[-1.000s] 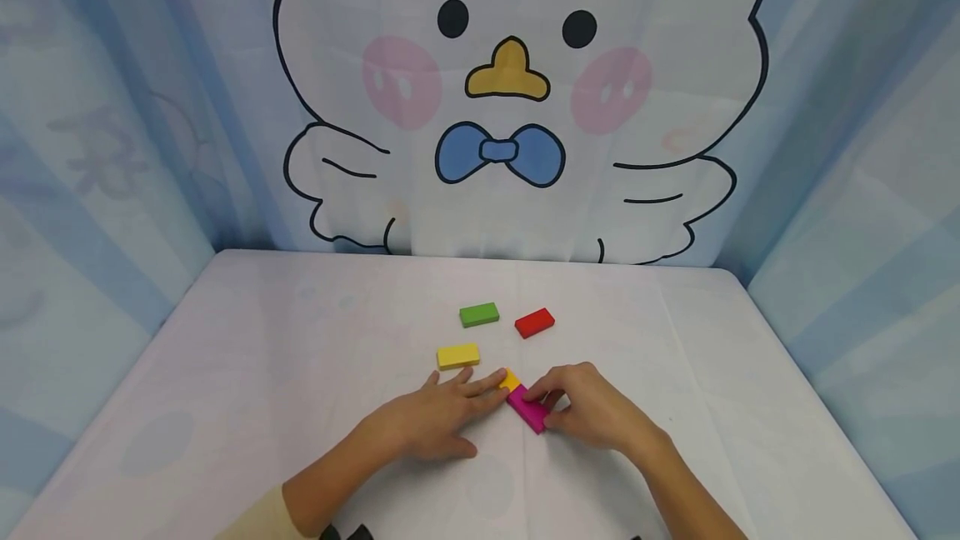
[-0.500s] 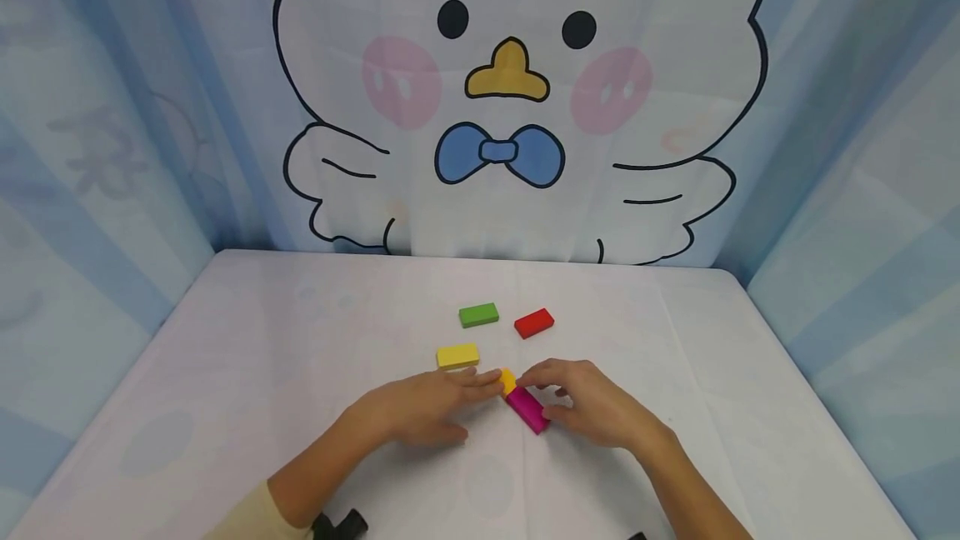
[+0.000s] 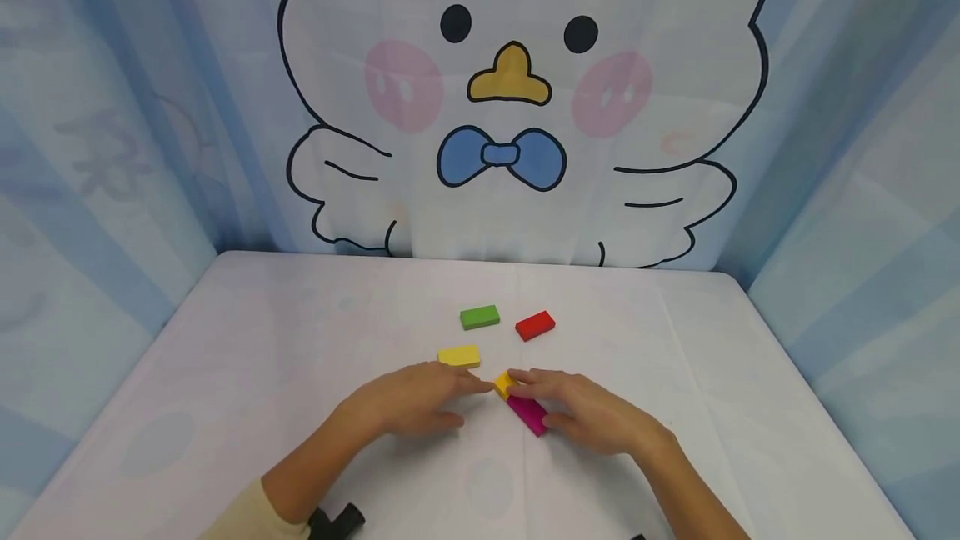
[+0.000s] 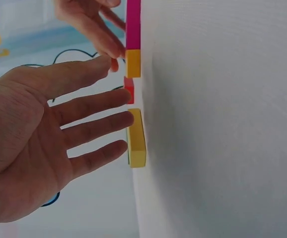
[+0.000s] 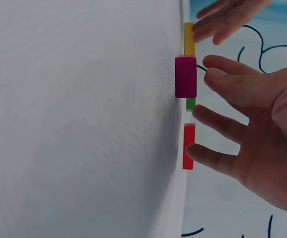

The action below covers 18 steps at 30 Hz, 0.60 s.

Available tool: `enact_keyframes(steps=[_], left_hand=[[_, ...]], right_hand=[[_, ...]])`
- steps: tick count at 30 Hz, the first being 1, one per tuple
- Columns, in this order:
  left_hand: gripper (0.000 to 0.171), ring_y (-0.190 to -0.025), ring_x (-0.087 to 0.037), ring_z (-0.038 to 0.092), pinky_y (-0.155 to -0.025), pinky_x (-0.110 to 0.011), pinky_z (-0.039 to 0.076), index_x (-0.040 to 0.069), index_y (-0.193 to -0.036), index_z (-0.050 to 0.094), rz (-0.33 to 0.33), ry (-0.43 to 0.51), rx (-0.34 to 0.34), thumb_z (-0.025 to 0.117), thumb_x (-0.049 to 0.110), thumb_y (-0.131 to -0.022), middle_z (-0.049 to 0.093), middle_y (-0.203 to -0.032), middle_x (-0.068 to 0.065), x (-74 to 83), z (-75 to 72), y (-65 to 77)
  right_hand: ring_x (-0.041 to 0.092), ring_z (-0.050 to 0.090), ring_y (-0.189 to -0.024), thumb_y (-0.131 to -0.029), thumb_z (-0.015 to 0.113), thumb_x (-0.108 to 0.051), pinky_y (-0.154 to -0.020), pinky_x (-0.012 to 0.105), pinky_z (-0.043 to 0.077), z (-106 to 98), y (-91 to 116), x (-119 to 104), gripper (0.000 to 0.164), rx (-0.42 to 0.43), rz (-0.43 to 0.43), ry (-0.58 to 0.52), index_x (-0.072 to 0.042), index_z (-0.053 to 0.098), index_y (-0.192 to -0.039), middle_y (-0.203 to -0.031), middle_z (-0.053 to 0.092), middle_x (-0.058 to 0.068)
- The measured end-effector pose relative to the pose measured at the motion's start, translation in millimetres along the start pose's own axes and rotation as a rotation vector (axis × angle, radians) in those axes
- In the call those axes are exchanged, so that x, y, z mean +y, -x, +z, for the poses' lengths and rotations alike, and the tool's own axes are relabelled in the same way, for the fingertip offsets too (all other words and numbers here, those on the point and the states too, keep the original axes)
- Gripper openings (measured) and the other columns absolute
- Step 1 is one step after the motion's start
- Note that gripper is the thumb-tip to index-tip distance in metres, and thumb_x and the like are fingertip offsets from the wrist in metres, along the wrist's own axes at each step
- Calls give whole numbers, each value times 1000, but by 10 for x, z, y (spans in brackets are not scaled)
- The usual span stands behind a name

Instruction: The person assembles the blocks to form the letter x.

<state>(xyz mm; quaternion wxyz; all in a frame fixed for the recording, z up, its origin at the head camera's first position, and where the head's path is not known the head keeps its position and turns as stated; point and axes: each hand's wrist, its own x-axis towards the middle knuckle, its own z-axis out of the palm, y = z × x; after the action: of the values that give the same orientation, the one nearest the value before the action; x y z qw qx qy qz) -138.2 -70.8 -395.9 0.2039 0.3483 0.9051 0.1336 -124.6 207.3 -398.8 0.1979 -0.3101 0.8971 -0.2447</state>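
Note:
A magenta block (image 3: 527, 417) lies slantwise on the white table, and a small orange block (image 3: 502, 385) sits against its far-left end. My right hand (image 3: 592, 413) hovers over this pair with loosely extended fingers; the index and middle fingers reach above the orange block, and the thumb is close by the magenta one's near end. To the left, my left hand (image 3: 408, 398) is spread, its index fingertip right at the orange block's left side. Its other fingers partly hide a yellow block (image 3: 459, 354); in the left wrist view the fingertips overlap that yellow block (image 4: 136, 141).
Farther back on the table lie a green block (image 3: 480, 317) and a red block (image 3: 536, 326). A curtain (image 3: 502, 223) with a cartoon bird hangs behind the table's far edge. A black device (image 3: 337, 522) is at my left forearm.
My left hand has drawn back a little to the left from the orange block. My right fingers have let go of the magenta block and reached over the orange one, which now sits slightly turned.

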Motion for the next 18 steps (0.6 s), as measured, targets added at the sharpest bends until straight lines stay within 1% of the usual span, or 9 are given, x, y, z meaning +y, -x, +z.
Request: enact_keyframes(steps=[3, 7, 12, 18], left_hand=[[54, -138, -21, 57, -113, -44, 50, 26, -148, 60, 1, -9, 18, 76, 25, -96, 64, -146, 6, -8, -29, 18], [52, -139, -22, 56, -115, -45, 48, 25, -146, 62, -4, -7, 40, 76, 24, -96, 64, -145, 5, -38, -42, 33], [49, -141, -23, 55, -115, -46, 48, 25, -144, 63, -4, -3, 66, 75, 23, -97, 64, -145, 3, -77, -45, 32], [47, -138, -24, 57, -112, -45, 50, 24, -142, 65, -18, -1, 96, 76, 22, -96, 64, -145, -1, -99, -84, 39]], right_hand=[[29, 36, -155, -100, 64, -3, -119, 55, 39, 14, -7, 11, 54, -8, -11, -1, -21, 57, -151, -164, 44, -7], [29, 35, -156, -101, 63, -3, -119, 54, 40, 41, -26, 26, 54, -16, -14, 9, -21, 57, -152, -165, 43, -9], [25, 37, -155, -100, 64, -3, -118, 53, 41, 62, -36, 37, 55, -20, -4, 23, -21, 56, -152, -164, 44, -11], [22, 41, -153, -100, 64, -3, -117, 52, 42, 54, -31, 24, 56, -20, -12, 10, -21, 55, -153, -164, 44, -10]])
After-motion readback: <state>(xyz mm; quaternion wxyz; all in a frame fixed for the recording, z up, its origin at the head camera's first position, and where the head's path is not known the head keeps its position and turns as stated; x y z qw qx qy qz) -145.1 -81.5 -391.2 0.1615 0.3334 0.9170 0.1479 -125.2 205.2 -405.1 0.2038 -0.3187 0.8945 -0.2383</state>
